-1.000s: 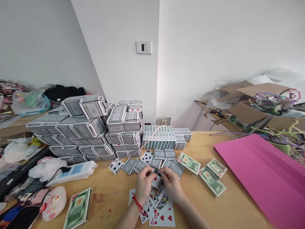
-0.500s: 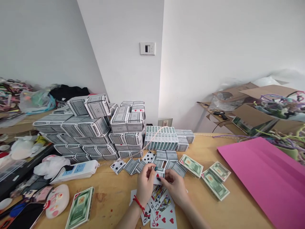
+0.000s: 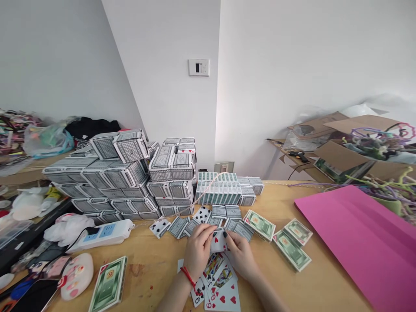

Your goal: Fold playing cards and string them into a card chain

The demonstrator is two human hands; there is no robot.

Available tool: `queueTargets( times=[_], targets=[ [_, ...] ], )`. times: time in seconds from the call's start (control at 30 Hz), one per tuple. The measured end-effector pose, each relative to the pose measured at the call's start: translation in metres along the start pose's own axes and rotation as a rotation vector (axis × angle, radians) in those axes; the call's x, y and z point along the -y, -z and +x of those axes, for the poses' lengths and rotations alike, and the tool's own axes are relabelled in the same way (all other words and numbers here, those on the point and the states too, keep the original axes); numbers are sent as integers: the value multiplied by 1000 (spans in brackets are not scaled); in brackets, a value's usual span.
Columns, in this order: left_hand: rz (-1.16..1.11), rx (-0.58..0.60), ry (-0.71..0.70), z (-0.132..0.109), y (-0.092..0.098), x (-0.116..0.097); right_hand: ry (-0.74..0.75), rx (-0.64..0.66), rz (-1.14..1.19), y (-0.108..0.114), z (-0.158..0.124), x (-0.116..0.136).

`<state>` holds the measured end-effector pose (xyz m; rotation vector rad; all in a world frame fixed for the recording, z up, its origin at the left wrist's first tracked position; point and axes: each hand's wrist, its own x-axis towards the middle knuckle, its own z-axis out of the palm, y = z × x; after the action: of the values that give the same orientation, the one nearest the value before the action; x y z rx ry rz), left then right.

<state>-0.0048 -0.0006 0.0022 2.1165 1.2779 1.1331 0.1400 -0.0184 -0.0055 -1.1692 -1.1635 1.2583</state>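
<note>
Between my hands, above the middle of the table, is a playing card [image 3: 217, 243] with red hearts facing me. My left hand [image 3: 199, 249] pinches its left side, and my right hand [image 3: 238, 251] grips its right edge with thumb and fingers. Whether more cards lie behind it I cannot tell. Under my wrists, loose face-up cards [image 3: 224, 294] overlap, a nine of hearts and face cards among them. Just beyond my fingers lie several grey-backed cards [image 3: 178, 227] and a spade card [image 3: 202, 214].
Tall stacks of folded grey-backed card blocks [image 3: 113, 173] stand at the back left. Green card boxes [image 3: 260, 224] lie to the right, another green box [image 3: 108, 284] at the left. A power strip [image 3: 104, 233], pink sheet [image 3: 347, 242] and cardboard box [image 3: 367, 151] flank the table.
My fingers have shifted on the card: the right hand has moved up along its right edge, and more of the heart face now shows. The view has moved slightly.
</note>
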Motion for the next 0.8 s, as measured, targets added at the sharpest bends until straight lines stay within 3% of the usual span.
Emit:
queueTargets(
  times=[0.1, 0.23, 0.4, 0.6, 0.8],
  targets=[
    [12, -2, -1, -1, -1, 0, -181, 7, 360, -3, -1, 0],
    [14, -9, -2, -2, -1, -2, -361, 200, 702, -6, -4, 3],
    [5, -49, 35, -4, -4, -4, -452, 312, 783, -5, -6, 9],
    [-18, -176, 115, -10, -10, -3, -532, 372, 866, -3, -4, 10],
    [43, -334, 239, -6, -4, 6, -576, 411, 903, 2, -6, 11]
  ],
)
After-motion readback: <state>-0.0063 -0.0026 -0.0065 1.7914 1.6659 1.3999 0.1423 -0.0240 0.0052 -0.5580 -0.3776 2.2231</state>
